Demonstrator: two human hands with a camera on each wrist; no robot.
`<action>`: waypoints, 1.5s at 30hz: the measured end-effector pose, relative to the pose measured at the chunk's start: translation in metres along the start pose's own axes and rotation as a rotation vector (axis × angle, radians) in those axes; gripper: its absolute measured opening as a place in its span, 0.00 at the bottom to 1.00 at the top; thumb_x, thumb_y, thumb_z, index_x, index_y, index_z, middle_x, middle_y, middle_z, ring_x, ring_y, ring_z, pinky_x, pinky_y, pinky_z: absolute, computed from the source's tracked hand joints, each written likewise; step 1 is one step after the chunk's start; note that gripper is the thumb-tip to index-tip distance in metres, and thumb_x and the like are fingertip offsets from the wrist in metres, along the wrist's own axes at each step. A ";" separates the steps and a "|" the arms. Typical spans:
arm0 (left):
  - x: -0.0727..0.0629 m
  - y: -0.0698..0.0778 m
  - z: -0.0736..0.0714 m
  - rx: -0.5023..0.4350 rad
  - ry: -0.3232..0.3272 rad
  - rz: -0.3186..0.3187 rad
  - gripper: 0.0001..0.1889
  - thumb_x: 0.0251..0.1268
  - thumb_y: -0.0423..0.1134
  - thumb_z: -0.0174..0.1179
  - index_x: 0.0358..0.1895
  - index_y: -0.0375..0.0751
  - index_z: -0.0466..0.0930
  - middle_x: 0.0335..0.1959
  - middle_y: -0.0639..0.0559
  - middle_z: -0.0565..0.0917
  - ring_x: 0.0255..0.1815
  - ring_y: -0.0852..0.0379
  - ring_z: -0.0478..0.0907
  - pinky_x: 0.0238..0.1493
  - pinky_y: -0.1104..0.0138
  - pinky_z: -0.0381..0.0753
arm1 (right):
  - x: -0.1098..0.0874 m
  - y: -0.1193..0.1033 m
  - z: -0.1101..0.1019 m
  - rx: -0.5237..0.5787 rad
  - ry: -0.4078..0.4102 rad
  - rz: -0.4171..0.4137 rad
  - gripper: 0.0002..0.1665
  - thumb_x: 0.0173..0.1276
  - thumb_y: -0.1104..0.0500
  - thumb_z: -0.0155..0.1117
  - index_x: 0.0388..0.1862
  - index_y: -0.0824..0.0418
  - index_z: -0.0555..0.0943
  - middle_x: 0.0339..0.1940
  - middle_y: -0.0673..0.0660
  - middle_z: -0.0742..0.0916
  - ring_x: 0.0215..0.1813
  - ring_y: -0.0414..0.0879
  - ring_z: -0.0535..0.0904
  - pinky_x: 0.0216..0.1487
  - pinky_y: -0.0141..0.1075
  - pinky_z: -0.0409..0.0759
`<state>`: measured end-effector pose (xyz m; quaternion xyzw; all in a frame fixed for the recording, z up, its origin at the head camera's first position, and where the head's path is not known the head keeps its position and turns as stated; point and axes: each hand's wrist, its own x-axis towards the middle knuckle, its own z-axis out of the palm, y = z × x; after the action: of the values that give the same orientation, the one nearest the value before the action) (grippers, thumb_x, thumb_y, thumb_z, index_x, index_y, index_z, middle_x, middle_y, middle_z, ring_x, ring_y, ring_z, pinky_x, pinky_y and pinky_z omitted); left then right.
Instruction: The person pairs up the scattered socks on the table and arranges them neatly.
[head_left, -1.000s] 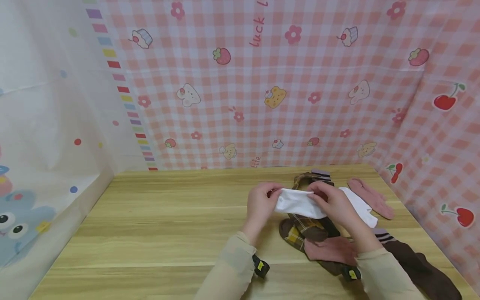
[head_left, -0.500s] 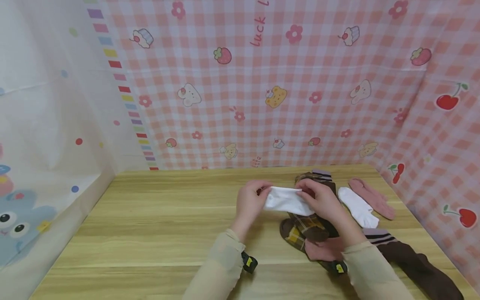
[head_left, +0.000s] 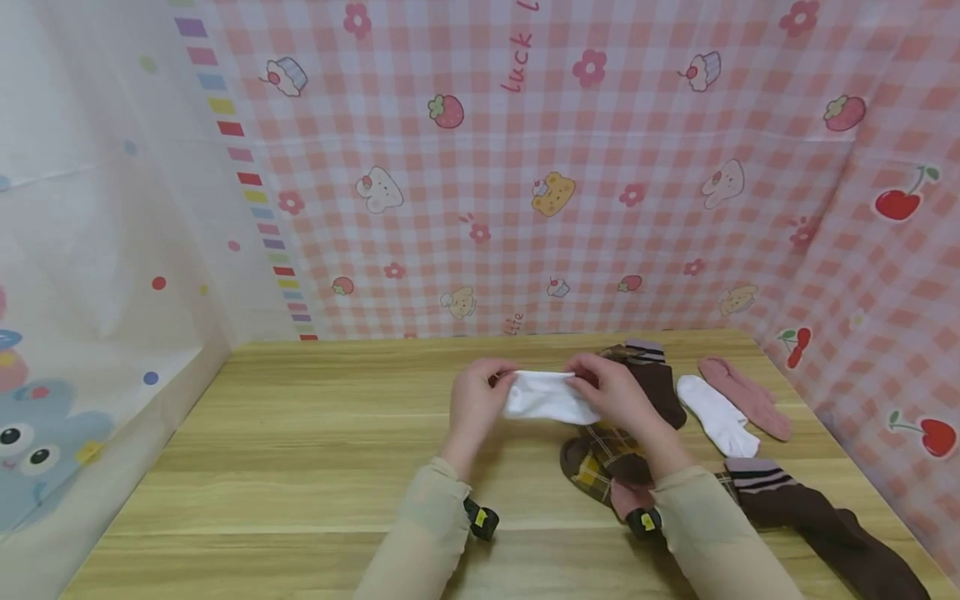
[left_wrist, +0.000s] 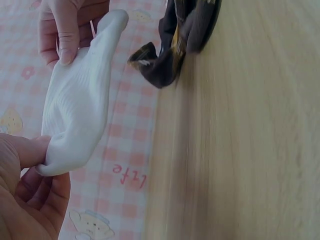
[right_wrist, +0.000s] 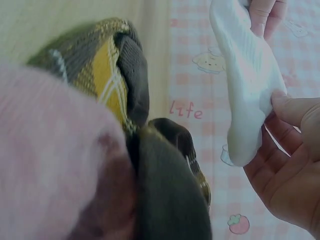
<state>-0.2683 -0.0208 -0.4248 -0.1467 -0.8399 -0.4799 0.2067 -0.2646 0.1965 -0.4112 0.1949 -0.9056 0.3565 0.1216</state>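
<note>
A white ankle sock (head_left: 549, 398) is held stretched sideways above the table, its upper edge running between my two hands. My left hand (head_left: 477, 404) pinches one end of it between thumb and fingers. At the other end my right hand (head_left: 615, 396) pinches the sock the same way. Fine ribbing shows on the white sock (left_wrist: 77, 107) in the left wrist view. Just beyond the right forearm lies a heap with brown-and-yellow plaid socks (head_left: 588, 467) and a pink sock (head_left: 626, 498), partly hidden by that arm.
A second white sock (head_left: 718, 415) and a pink sock (head_left: 744, 397) lie at the right. A long dark brown sock with a striped cuff (head_left: 825, 521) stretches to the front right corner. Another dark brown sock (head_left: 658, 392) lies behind the right hand. Patterned cloth (head_left: 480, 167) rises behind the wooden table (head_left: 300, 467).
Both hands have moved left together with the white sock, still holding it at both ends. More of the dark brown sock behind the right hand now shows.
</note>
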 end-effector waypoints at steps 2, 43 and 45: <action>0.000 -0.003 -0.003 0.012 -0.001 -0.004 0.05 0.60 0.30 0.68 0.39 0.39 0.89 0.37 0.48 0.87 0.33 0.55 0.81 0.37 0.66 0.82 | 0.003 0.000 0.004 0.014 -0.019 0.000 0.03 0.69 0.65 0.65 0.41 0.60 0.83 0.32 0.52 0.85 0.32 0.44 0.76 0.35 0.40 0.75; 0.000 -0.045 -0.034 0.207 -0.171 -0.257 0.03 0.63 0.31 0.66 0.33 0.41 0.87 0.34 0.49 0.87 0.39 0.50 0.81 0.46 0.55 0.79 | 0.032 -0.005 0.064 0.016 -0.224 0.068 0.04 0.71 0.64 0.62 0.40 0.58 0.83 0.36 0.52 0.85 0.38 0.44 0.77 0.43 0.42 0.78; 0.000 -0.046 -0.033 0.213 -0.174 -0.265 0.03 0.63 0.31 0.66 0.33 0.41 0.87 0.34 0.49 0.87 0.39 0.50 0.81 0.47 0.55 0.79 | 0.033 -0.005 0.065 0.013 -0.230 0.084 0.04 0.71 0.64 0.62 0.40 0.57 0.83 0.37 0.51 0.85 0.39 0.44 0.78 0.44 0.42 0.78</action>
<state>-0.2818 -0.0722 -0.4440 -0.0531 -0.9126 -0.3968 0.0826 -0.2968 0.1390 -0.4431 0.1973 -0.9186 0.3425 0.0009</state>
